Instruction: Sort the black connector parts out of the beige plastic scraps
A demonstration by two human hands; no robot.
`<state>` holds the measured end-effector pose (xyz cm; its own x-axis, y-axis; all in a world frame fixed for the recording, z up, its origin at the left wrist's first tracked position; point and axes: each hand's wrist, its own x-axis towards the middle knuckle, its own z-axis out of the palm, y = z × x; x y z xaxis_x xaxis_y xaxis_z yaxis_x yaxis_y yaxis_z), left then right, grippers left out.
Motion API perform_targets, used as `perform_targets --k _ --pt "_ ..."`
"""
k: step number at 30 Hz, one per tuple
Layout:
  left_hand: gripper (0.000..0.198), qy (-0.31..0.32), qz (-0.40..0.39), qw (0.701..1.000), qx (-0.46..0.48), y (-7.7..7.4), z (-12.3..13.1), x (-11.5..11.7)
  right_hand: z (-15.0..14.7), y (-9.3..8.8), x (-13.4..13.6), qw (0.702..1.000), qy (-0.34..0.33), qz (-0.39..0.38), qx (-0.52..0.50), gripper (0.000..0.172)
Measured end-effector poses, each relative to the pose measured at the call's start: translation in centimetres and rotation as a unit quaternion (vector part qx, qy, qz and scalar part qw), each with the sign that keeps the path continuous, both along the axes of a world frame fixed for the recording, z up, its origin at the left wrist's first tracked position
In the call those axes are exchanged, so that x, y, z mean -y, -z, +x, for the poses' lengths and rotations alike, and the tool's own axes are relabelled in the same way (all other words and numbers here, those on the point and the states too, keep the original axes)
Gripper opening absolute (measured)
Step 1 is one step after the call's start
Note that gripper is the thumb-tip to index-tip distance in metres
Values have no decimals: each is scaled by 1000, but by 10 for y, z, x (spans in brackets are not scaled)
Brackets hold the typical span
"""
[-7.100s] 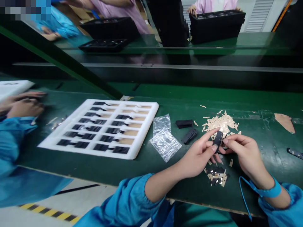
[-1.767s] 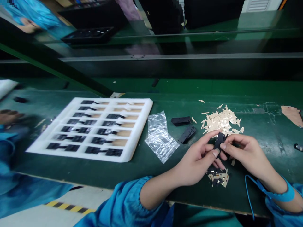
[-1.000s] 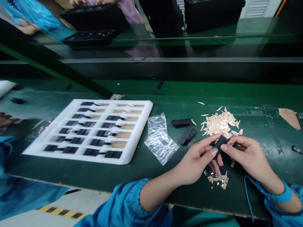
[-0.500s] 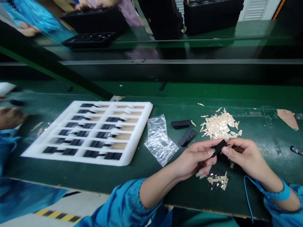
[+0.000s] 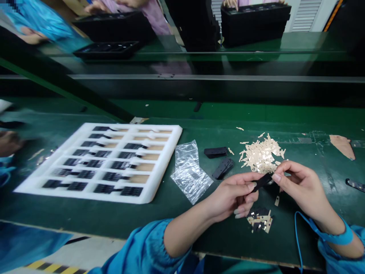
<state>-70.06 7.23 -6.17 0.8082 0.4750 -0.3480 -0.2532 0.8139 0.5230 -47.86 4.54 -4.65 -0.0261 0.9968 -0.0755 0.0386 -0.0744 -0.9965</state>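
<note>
Green table (image 5: 225, 234) below you, your left hand (image 5: 232, 195) pinching a dark strip (image 5: 262, 182), your right hand (image 5: 302, 185) at its tip, can't tell if gripping, pale bits (image 5: 261, 154) piled behind

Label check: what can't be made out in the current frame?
All head view:
Black part: one end hidden by the left hand.
Right hand: its fingers hide whatever they may pinch.
Dark bar: cut off by right edge.
Co-worker's hand: blurred, cut off by left edge.
Near pile: pieces too small, overlapping to count.
</note>
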Motion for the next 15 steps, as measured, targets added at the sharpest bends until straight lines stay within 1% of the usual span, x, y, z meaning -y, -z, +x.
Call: perform_targets --k 6,9,11,13,15 --pt "36 7 0 1000 -3 -1 1 0 -2 -3 1 1000 7 21 8 24" --pt "35 15 5 1000 -12 -1 1 0 -3 0 2 1000 4 25 19 26" --pt "35 30 14 999 -22 -2 0 -2 -2 4 1 1000 -5 12 24 28" --pt "35 58 37 997 -39 -3 -1 -3 1 6 -3 999 -39 -17 15 34" --pt "39 86 90 989 -75 -4 -2 -4 8 5 -8 995 -90 -44 4 44"
